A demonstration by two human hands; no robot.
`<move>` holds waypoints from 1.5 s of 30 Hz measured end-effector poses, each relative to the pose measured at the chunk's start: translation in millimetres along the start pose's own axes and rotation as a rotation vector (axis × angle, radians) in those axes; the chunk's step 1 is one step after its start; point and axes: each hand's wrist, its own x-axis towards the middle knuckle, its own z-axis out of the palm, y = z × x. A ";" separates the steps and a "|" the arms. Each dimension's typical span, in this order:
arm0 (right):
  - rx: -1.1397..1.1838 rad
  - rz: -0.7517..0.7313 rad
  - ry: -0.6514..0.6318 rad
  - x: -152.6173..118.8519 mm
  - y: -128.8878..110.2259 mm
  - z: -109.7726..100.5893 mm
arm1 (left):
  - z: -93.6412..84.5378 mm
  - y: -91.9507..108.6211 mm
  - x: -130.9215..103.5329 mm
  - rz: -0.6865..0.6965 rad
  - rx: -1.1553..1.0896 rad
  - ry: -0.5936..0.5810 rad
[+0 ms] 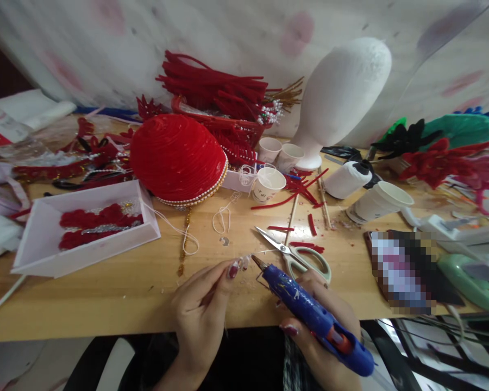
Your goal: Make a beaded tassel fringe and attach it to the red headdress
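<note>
My right hand [326, 304] is wrapped round a blue hot glue gun [301, 301], whose nozzle points up and to the left. Between the pinched thumb and fingers of my left hand [204, 301] is a small clear, shiny piece [243, 263], right at the nozzle tip. I cannot make out its exact kind. Scissors [305, 258] with pale handles lie partly open just beyond the glue gun. Short red velvety strips [312, 224] lie around their blades. Behind my left hand rests a red domed cap [175, 155] with a pearl-trimmed edge and a hanging gold strand [185, 239].
A white box [44, 255] with red and silver pieces stands at the left. Behind are a white foam head [342, 92], red stems [215, 87] in a basket, paper cups [269, 187] and a thread spool [348, 180]. A phone-like device [367, 271] lies at the right.
</note>
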 end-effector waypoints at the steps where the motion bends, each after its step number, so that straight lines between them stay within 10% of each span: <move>1: -0.002 -0.004 0.000 -0.1 -0.1 0.1 | 0.1 0.1 0.0 0.000 -0.002 -0.001; 34: -0.044 -0.003 0.005 -1.7 -2.8 -5.3 | 0.5 -2.5 -1.0 0.137 0.075 0.016; 45: -0.439 0.653 0.501 13.5 11.6 -48.0 | -1.9 -9.1 -5.1 -0.018 0.040 0.075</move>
